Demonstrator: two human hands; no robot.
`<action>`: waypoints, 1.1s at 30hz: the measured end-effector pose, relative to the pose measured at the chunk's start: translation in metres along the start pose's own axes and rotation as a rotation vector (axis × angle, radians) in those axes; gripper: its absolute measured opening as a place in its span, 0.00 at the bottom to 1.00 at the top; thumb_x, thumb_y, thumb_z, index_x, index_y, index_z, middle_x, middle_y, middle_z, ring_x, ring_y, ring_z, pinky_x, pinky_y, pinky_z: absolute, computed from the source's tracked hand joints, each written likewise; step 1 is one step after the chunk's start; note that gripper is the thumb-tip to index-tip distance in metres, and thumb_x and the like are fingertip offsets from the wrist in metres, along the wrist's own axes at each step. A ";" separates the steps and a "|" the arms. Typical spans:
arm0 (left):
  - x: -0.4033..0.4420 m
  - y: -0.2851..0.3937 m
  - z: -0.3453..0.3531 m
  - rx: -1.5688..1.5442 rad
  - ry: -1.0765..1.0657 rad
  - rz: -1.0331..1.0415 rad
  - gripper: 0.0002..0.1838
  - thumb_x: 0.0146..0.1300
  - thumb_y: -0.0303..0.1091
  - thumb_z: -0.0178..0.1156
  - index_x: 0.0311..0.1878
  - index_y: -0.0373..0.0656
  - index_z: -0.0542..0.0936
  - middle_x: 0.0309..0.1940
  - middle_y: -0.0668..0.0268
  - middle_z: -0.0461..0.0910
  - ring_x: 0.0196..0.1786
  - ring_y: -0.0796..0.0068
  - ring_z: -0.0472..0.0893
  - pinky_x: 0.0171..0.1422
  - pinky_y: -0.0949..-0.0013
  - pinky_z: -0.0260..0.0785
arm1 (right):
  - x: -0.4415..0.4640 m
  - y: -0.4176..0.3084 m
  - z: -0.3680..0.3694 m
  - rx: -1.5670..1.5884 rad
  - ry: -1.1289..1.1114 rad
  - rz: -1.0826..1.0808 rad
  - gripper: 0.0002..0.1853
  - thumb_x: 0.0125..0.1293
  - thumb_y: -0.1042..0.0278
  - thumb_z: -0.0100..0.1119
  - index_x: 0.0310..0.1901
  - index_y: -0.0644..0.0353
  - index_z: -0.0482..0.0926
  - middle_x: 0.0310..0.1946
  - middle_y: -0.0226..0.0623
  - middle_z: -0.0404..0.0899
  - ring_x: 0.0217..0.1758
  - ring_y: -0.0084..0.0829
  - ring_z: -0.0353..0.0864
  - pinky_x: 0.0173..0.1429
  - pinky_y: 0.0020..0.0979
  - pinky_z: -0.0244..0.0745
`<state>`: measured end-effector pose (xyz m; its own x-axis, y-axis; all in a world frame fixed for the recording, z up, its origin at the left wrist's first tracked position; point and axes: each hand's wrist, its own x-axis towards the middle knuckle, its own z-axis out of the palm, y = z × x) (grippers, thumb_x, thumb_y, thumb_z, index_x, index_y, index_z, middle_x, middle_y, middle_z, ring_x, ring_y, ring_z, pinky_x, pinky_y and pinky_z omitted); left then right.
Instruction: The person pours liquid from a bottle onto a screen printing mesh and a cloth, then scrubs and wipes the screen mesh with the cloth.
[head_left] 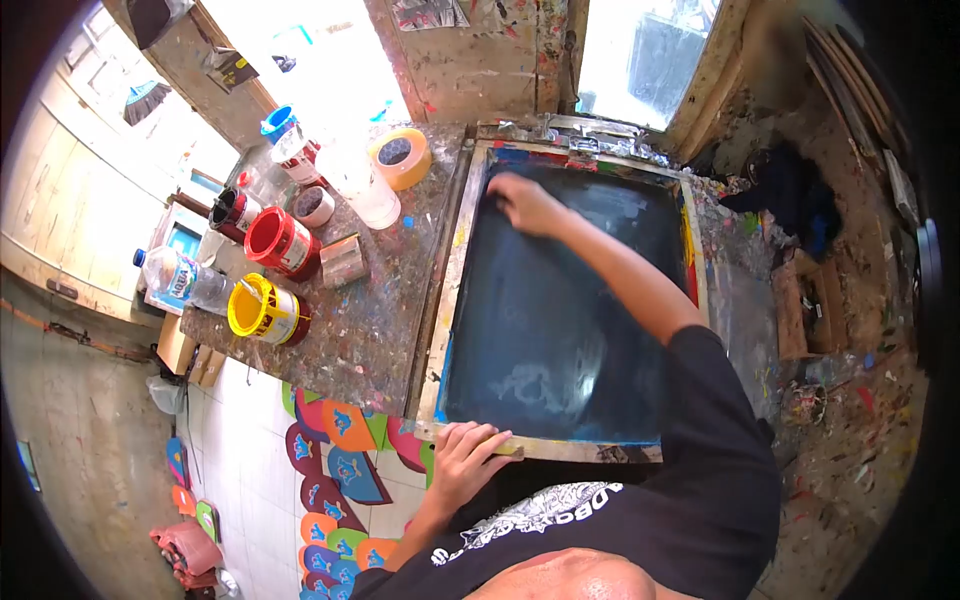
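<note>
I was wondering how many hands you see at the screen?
2: the left hand is at the near-left corner of the frame, and the right hand is over the screen's far-left part. No others show.

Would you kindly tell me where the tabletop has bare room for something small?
The stained tabletop looks bare between the yellow container and the screen frame, nearer than the block. It is crowded farther left, around the red container and water bottle.

Black T-shirt [690, 490], white chest print [540, 512]
</note>
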<state>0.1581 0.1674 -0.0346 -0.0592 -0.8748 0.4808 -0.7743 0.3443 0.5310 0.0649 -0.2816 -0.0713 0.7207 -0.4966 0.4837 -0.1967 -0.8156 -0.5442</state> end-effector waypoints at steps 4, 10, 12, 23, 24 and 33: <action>-0.001 0.000 0.000 -0.008 0.014 0.003 0.26 0.45 0.38 0.81 0.51 0.48 0.87 0.47 0.69 0.85 0.51 0.64 0.81 0.62 0.57 0.66 | 0.019 0.041 0.019 -0.139 0.169 0.105 0.15 0.66 0.76 0.64 0.53 0.71 0.80 0.59 0.54 0.76 0.63 0.54 0.77 0.69 0.43 0.73; -0.001 -0.001 0.001 -0.018 0.045 0.011 0.27 0.45 0.37 0.81 0.51 0.47 0.87 0.47 0.69 0.85 0.52 0.64 0.81 0.61 0.57 0.67 | -0.003 0.008 -0.019 -0.196 -0.260 -0.003 0.15 0.63 0.73 0.67 0.51 0.67 0.86 0.57 0.51 0.79 0.64 0.54 0.78 0.69 0.45 0.73; 0.000 0.000 0.000 -0.024 0.039 0.023 0.27 0.45 0.37 0.81 0.51 0.47 0.87 0.47 0.69 0.85 0.52 0.64 0.81 0.61 0.57 0.67 | 0.012 0.041 -0.018 -0.303 -0.146 0.065 0.16 0.63 0.73 0.66 0.52 0.65 0.86 0.53 0.51 0.83 0.61 0.53 0.81 0.67 0.45 0.75; -0.002 -0.004 0.002 -0.012 0.019 0.040 0.25 0.46 0.37 0.81 0.50 0.47 0.87 0.46 0.68 0.84 0.51 0.63 0.81 0.61 0.57 0.67 | -0.129 -0.190 0.004 0.134 -0.503 -0.406 0.13 0.60 0.78 0.59 0.47 0.59 0.81 0.46 0.39 0.84 0.54 0.43 0.85 0.60 0.41 0.83; -0.001 -0.006 0.002 -0.016 0.015 0.037 0.25 0.46 0.37 0.81 0.50 0.47 0.87 0.46 0.68 0.84 0.51 0.63 0.81 0.61 0.57 0.67 | -0.138 -0.196 0.003 0.200 -0.456 -0.501 0.14 0.60 0.76 0.60 0.48 0.57 0.81 0.46 0.37 0.84 0.54 0.41 0.85 0.61 0.41 0.83; -0.006 -0.009 0.007 -0.027 0.050 0.035 0.25 0.46 0.39 0.80 0.50 0.47 0.87 0.46 0.68 0.84 0.51 0.63 0.81 0.61 0.57 0.67 | -0.086 -0.102 -0.003 -0.101 -0.308 -0.078 0.11 0.62 0.73 0.61 0.46 0.58 0.85 0.47 0.44 0.87 0.54 0.47 0.86 0.59 0.42 0.82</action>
<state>0.1609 0.1674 -0.0474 -0.0537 -0.8439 0.5338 -0.7550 0.3841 0.5314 0.0209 -0.1562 -0.0554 0.9001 -0.3308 0.2834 -0.1865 -0.8806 -0.4357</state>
